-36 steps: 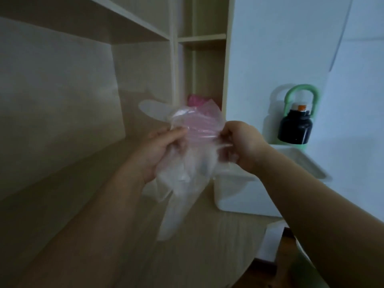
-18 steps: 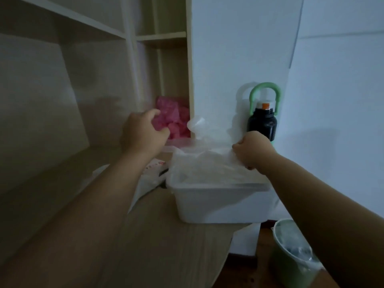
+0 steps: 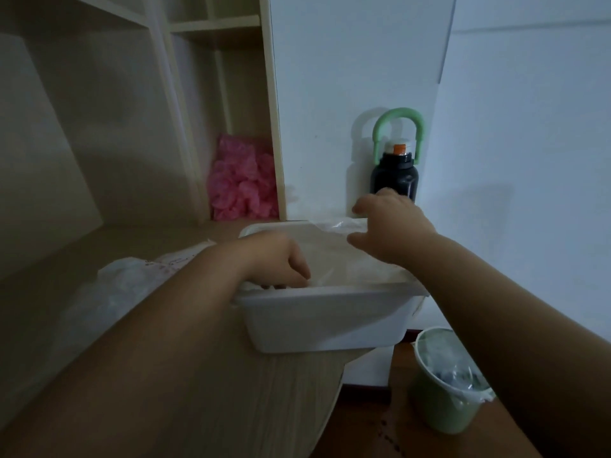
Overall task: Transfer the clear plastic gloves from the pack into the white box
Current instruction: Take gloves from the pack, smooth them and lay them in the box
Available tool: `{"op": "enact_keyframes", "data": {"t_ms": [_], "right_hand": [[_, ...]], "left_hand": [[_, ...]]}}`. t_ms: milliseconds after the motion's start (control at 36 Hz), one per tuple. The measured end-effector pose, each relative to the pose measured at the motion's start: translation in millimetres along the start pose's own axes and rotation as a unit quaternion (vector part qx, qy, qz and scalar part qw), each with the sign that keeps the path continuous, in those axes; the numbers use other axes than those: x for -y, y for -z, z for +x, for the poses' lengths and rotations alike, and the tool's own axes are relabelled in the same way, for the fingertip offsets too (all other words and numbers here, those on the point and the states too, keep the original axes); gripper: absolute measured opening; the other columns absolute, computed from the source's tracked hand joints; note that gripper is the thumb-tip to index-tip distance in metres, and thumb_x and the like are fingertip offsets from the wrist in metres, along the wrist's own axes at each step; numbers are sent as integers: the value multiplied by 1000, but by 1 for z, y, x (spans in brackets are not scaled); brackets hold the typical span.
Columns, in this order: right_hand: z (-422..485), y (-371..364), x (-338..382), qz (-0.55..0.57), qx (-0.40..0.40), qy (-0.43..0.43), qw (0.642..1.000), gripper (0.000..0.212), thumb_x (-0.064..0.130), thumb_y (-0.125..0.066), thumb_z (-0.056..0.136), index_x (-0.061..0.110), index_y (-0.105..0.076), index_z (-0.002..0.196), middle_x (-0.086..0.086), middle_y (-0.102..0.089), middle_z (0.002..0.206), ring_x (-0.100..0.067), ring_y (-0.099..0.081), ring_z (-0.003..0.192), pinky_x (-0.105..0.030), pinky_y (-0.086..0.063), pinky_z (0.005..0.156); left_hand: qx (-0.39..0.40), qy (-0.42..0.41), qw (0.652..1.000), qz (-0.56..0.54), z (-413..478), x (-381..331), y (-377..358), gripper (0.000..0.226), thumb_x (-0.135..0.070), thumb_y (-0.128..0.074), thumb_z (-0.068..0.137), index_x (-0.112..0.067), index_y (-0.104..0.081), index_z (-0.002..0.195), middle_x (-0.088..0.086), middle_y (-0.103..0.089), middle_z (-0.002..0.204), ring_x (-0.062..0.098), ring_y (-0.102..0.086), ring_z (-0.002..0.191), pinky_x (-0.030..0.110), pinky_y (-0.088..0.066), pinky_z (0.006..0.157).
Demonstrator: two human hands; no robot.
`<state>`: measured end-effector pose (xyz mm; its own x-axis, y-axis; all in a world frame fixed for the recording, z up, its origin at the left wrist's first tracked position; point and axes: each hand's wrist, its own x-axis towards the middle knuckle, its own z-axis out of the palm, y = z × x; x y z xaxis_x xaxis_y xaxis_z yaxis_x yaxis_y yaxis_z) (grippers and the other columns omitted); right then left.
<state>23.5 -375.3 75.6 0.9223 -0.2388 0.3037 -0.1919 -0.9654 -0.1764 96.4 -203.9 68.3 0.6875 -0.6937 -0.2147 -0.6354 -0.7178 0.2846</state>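
Counting first, we find two hands, one white box (image 3: 324, 320), one pack (image 3: 129, 282), one bottle (image 3: 394, 176), one green bin (image 3: 443, 388) and one pink heap (image 3: 243, 185); the clear gloves (image 3: 340, 256) lie as a single crumpled layer that we cannot count singly. They fill the box, and a little film hangs over its right rim. The left hand (image 3: 274, 261) dips into the near left corner of the box, fingers curled down into the plastic. Their tips are hidden behind the rim, so we cannot tell whether they grasp any. The right hand (image 3: 391, 226) hovers over the far right part of the box, fingers spread and released, holding nothing.

The box sits at the curved right edge of the desk (image 3: 205, 385), its right end reaching past that edge. The pack lies just left of the box, partly under the left forearm, with bare desktop further left and in front. The bottle, black with a green loop handle, stands against the wall just behind the box, close beyond the right fingertips. The pink heap fills a shelf nook to the back left. The bin, lined with plastic, stands on the floor below the box's right end.
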Motion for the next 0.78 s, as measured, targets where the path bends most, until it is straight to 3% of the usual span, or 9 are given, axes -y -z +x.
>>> {"op": "enact_keyframes", "data": {"t_ms": [56,139,306,444,583,694,750,778], "right_hand": [[2,-3,5,7,83,7,997,44,33,-64,87,14,-57,126,-6,-58,123,-24,-56,108,-34,-46,94],[6,-13,5,-67,215,13,974,53,41,-66,84,13,-57,128,-5,-58,125,-23,-54,112,-36,-43,101],[15,-29,-2,-56,334,7,941,50,42,-60,88,16,-54,130,-3,-57,128,-21,-54,110,-38,-40,103],[19,-38,1,-32,329,16,944,49,43,-61,86,16,-56,127,-2,-58,126,-22,-55,111,-40,-41,103],[20,-46,23,-11,316,29,948,24,42,-63,85,18,-61,90,-3,-62,107,-20,-57,95,-39,-45,96],[19,-40,43,13,228,33,973,29,30,-58,90,10,-62,111,-4,-63,95,-20,-62,81,-32,-54,80],[16,-31,54,31,181,44,982,31,26,-53,92,7,-64,114,-8,-66,105,-23,-64,91,-33,-53,85],[14,-26,59,48,156,52,985,31,24,-52,93,7,-65,116,-9,-65,112,-24,-62,100,-33,-50,90]], "left_hand": [[13,1,1000,10,6,-1,-2,27,-31,-63,90,-29,-68,115,-8,-69,111,7,-65,90,23,-55,79],[42,7,998,45,13,-5,-5,28,-30,-60,92,-28,-67,119,-10,-65,118,10,-61,103,29,-49,94],[127,39,987,92,19,-11,-13,29,-20,-55,94,-27,-66,120,-3,-63,119,18,-58,105,31,-46,93],[130,50,986,94,10,0,-13,28,-20,-55,93,-25,-67,118,-3,-64,118,18,-59,104,30,-46,91],[68,47,995,49,-9,18,-11,26,-26,-54,95,-25,-69,116,-8,-66,115,12,-59,101,24,-43,85],[-45,17,998,-51,-22,33,-8,20,-26,-60,92,-27,-72,108,-9,-71,99,5,-63,85,18,-48,79],[-113,1,989,-98,-30,39,-4,19,-23,-61,91,-27,-73,105,-13,-69,85,1,-61,75,13,-48,70],[-150,-10,981,-119,-34,41,-3,19,-23,-61,90,-27,-73,104,-16,-67,82,2,-62,77,16,-49,72]]}}
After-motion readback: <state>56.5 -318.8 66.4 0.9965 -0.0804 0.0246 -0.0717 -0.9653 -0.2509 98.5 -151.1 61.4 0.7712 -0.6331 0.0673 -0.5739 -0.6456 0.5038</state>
